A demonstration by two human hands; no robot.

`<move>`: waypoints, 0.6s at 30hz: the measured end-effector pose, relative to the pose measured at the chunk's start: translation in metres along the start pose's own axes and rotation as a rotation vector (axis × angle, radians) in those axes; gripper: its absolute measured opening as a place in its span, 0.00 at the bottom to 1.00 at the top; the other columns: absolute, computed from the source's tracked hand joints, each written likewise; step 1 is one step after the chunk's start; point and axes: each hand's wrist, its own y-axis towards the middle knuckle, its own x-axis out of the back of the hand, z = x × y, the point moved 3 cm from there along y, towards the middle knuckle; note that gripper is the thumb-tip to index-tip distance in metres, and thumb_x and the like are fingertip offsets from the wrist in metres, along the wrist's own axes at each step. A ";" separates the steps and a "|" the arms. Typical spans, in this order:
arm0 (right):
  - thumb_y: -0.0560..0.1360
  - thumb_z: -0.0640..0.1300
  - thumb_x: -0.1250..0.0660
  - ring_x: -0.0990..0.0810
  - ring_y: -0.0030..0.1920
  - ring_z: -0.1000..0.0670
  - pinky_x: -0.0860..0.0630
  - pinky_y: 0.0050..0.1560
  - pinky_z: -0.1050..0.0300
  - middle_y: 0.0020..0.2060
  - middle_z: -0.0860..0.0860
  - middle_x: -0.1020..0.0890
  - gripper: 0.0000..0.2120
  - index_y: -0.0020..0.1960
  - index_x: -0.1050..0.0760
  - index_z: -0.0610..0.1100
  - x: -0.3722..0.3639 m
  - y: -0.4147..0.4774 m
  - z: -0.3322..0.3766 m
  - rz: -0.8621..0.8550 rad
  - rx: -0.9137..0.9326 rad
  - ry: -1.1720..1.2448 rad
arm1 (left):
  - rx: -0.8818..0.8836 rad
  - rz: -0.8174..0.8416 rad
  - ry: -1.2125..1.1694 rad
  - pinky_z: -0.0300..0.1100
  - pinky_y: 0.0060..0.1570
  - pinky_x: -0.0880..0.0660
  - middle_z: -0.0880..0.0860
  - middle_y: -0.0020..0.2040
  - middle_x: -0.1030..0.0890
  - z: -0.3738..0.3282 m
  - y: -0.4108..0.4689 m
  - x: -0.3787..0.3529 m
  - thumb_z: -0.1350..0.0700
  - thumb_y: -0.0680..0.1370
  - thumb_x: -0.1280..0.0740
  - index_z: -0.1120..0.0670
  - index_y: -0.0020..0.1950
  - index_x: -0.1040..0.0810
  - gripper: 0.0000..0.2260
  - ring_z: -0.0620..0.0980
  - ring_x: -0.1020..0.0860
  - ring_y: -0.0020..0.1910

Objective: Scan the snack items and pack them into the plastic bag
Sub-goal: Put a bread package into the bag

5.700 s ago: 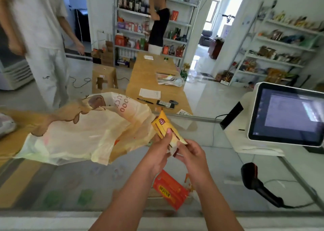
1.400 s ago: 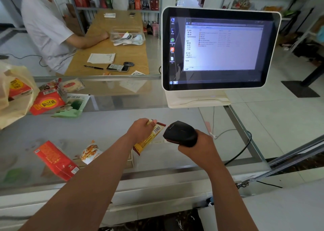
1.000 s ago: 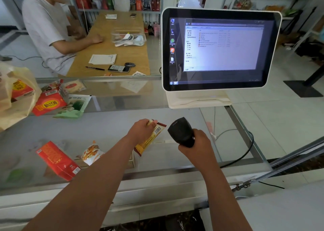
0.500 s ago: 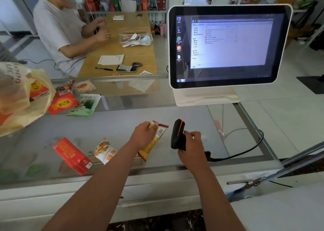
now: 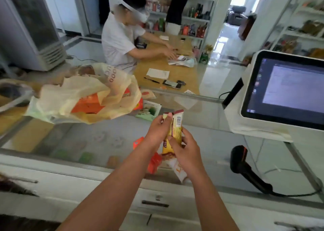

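Above the table (image 5: 210,141), our left grip (image 5: 157,131) and right grip (image 5: 185,149) both grasp one yellow snack (image 5: 175,130), upright; the bag (image 5: 78,97) lies left.

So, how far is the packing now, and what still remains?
Done: the plastic bag already holds an orange box. In hand: the left hand and right hand both grip a yellow packet; the scanner lies on the counter. Left: a red packet, a white packet and a green packet are outside the bag.
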 end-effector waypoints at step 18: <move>0.75 0.44 0.34 0.17 0.37 0.39 0.20 0.39 0.36 0.38 0.43 0.17 0.06 0.52 0.23 0.50 -0.146 0.011 0.063 -0.021 -0.134 0.154 | 0.113 -0.324 -0.091 0.46 0.54 0.24 0.51 0.63 0.24 -0.057 0.008 0.185 0.43 0.77 0.35 0.51 0.67 0.27 0.21 0.56 0.24 0.62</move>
